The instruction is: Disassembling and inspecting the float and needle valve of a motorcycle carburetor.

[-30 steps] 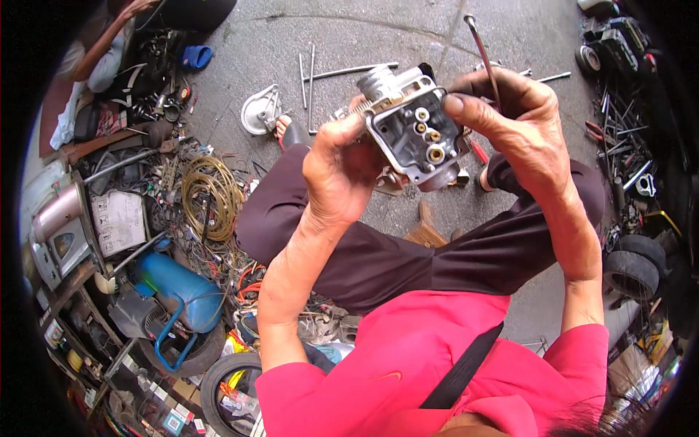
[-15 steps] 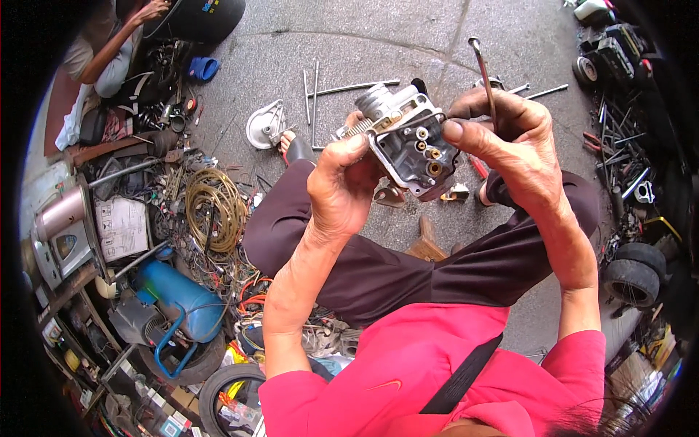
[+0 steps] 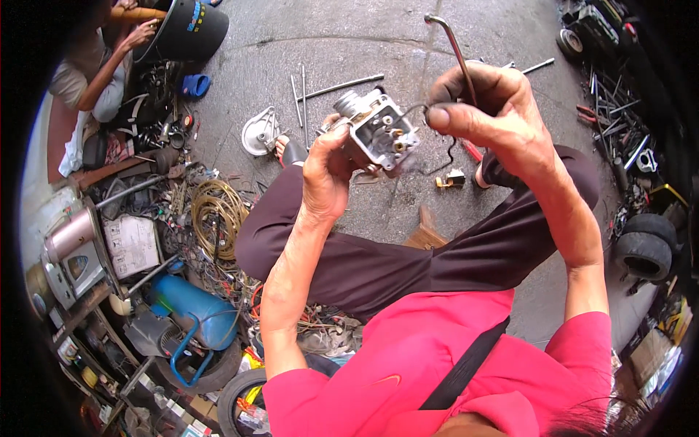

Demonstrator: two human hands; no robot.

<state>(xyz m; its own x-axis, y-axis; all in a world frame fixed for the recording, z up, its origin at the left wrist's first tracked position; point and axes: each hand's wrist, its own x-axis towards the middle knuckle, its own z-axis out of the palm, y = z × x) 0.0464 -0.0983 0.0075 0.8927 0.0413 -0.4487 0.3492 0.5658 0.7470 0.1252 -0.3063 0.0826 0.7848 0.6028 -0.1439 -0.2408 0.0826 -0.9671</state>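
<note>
My left hand (image 3: 324, 171) is closed around a silver carburetor (image 3: 382, 138), its open underside with brass jets turned up toward me. Thumb and forefinger of my right hand (image 3: 502, 116) pinch a thin black rubber gasket (image 3: 452, 148), which hangs in a loose loop beside the carburetor's right edge. Whether any of the loop still touches the carburetor, I cannot tell. A bent metal rod tool (image 3: 457, 49) also sticks up out of my right hand, its lower end hidden by the fingers. Below the hands, a small brass-and-black part (image 3: 451, 179) lies on the floor.
On the floor ahead lie a round silver cover (image 3: 258, 133) and several metal rods (image 3: 338, 87). Coiled hose (image 3: 218, 218), a blue compressor tank (image 3: 193, 309) and clutter crowd the left; tyres (image 3: 644, 255) and tools line the right. Another person (image 3: 91, 80) handles a black bucket (image 3: 193, 33).
The gasket has come away from the carburetor's rim and now dangles from my right hand. The carburetor has moved left, widening the gap between my hands.
</note>
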